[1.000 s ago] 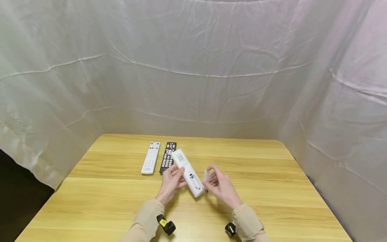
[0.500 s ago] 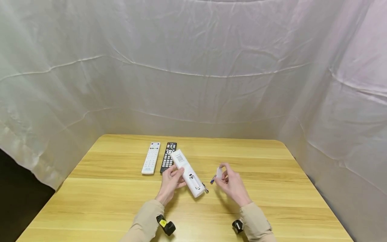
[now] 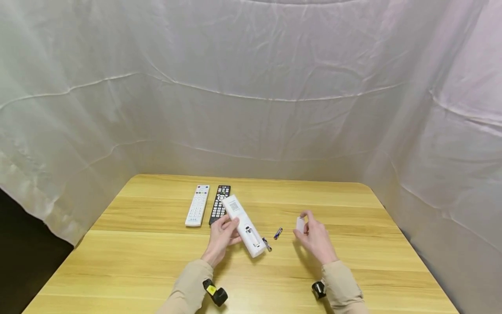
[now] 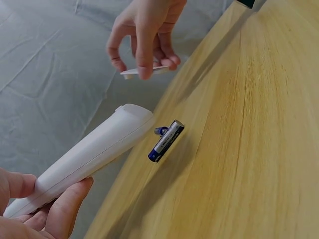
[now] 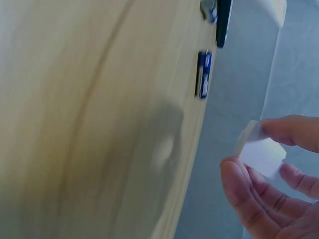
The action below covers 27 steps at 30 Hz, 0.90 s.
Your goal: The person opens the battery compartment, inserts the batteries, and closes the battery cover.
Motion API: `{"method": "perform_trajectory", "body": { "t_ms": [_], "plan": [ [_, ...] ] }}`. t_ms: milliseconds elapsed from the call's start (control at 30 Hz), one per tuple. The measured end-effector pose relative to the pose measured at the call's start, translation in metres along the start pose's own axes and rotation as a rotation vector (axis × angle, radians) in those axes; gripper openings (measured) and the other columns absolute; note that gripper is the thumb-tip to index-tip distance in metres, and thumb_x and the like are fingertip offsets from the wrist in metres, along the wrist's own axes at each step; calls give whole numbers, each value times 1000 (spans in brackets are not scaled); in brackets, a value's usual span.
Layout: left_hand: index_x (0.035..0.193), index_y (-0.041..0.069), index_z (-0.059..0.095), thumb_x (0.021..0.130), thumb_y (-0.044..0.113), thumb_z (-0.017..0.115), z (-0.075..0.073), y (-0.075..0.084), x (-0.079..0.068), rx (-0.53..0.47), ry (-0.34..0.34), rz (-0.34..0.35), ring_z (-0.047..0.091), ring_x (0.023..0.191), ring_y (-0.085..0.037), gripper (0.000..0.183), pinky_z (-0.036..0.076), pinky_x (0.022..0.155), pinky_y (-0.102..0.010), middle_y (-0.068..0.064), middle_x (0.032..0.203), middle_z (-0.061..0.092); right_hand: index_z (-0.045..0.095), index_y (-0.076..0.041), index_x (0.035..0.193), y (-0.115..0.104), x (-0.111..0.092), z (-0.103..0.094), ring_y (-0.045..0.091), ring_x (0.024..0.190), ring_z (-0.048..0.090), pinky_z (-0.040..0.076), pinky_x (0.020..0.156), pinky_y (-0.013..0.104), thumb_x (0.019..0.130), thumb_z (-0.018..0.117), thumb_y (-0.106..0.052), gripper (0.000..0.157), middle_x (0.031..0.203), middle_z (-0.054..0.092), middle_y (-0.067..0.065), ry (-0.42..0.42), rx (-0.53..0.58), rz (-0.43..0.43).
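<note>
My left hand grips a white remote control, back side up and tilted, its battery compartment uncovered with bare metal contacts. To the right, my right hand pinches a small white battery cover between thumb and fingers, raised over the table. Two blue-and-silver batteries lie on the wood between the hands: one battery midway, the other battery right beside the remote's lower end. In the left wrist view the remote points toward the batteries, and the cover hangs beyond them.
A white remote and a black remote lie button side up at the back left, the black one partly behind the held remote. The wooden table is enclosed by grey-white cloth at the back and sides.
My right hand has moved to the right, away from the remote, carrying the cover. Both batteries now show plainly on the table. The left hand keeps its hold on the remote, nearly still.
</note>
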State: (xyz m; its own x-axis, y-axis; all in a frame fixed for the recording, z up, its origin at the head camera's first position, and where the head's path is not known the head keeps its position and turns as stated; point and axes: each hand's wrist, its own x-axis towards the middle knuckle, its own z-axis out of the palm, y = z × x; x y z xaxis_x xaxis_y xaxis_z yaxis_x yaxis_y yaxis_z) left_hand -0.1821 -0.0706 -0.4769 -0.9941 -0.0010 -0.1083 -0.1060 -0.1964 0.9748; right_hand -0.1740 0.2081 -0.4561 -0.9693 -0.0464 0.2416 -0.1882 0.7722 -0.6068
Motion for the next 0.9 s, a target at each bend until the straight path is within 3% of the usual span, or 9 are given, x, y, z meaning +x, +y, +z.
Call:
{"method": "perform_trajectory", "body": {
  "t_ms": [200,533,900],
  "plan": [
    [141,-8,46,102,15,57,-1,0,-1,5,5,-6,69,68,-7,46,65,64,-23,-14,102,75,50,-2,123,13,6,-10,18,60,55,47,49,23,84,74,-8,46,73,61,10,-28,-75,40],
    [140,-8,47,102,14,57,-4,-1,1,3,6,-13,68,67,-6,45,64,63,-22,-8,95,76,50,1,118,31,16,-24,29,72,65,57,58,37,81,75,-8,45,87,68,23,-99,-128,67],
    [137,-8,50,102,12,57,-4,-1,0,2,24,-30,67,65,-7,41,64,62,-22,-5,90,75,49,-1,114,44,27,-29,27,71,64,56,56,34,80,74,-7,42,86,67,21,-156,-165,81]
  ]
}}
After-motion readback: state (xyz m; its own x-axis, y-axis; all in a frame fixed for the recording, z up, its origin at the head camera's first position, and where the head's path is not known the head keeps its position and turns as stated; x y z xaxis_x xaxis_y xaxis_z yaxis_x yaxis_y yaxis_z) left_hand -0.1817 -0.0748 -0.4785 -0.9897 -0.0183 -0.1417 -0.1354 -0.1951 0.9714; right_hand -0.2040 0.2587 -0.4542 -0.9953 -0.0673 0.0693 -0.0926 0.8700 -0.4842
